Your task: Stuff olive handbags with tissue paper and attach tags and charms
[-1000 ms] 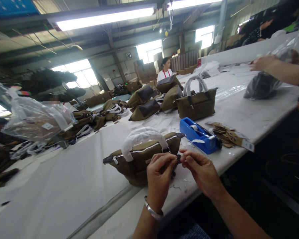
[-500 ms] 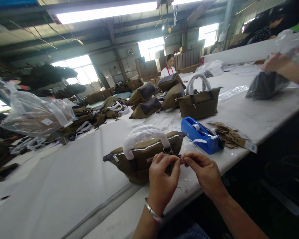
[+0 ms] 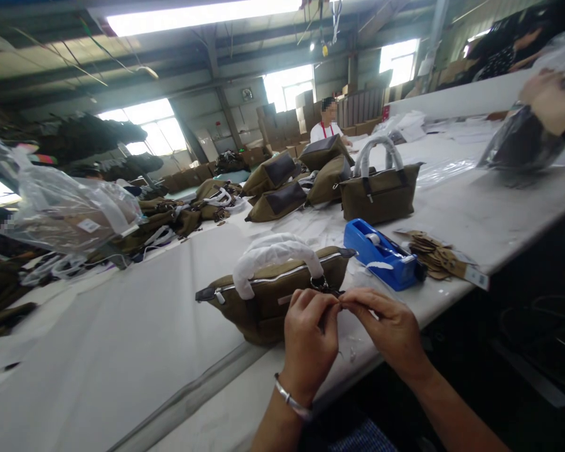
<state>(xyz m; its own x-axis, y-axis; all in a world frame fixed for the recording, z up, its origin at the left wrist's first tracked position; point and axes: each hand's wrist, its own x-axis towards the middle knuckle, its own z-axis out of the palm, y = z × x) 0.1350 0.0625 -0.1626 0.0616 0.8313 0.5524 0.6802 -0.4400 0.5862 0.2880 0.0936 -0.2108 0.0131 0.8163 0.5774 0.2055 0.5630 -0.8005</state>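
Both hands meet just in front of a brown bag. But first, the big things. A long white desk [image 3: 122,326] runs far back into the room. A clear plastic bag [image 3: 70,213] with a brown thing inside sits at the left. A pile of brown bags [image 3: 282,188] lies farther back, and one upright bag [image 3: 381,191] with wrapped handles stands beside the pile. A person in a white top [image 3: 327,129] sits at the far end. At the right edge, another person's hand [image 3: 548,97] touches a dark plastic bag [image 3: 518,147].

The brown bag [image 3: 263,301] lies on the desk near its front edge. Its handles [image 3: 273,254] are wrapped in white. A blue tape holder [image 3: 381,254] sits just to the right of it, and a small heap of brown paper tags [image 3: 435,254] lies beside that.

The left hand [image 3: 308,342] is curled, with a silver bracelet [image 3: 289,398] on its wrist. The right hand [image 3: 390,329] is curled too. Their fingertips touch, and they pinch a tiny dark thing [image 3: 339,304] between them, right by the bag's handle ring [image 3: 320,284]. It is too small to tell what it is.
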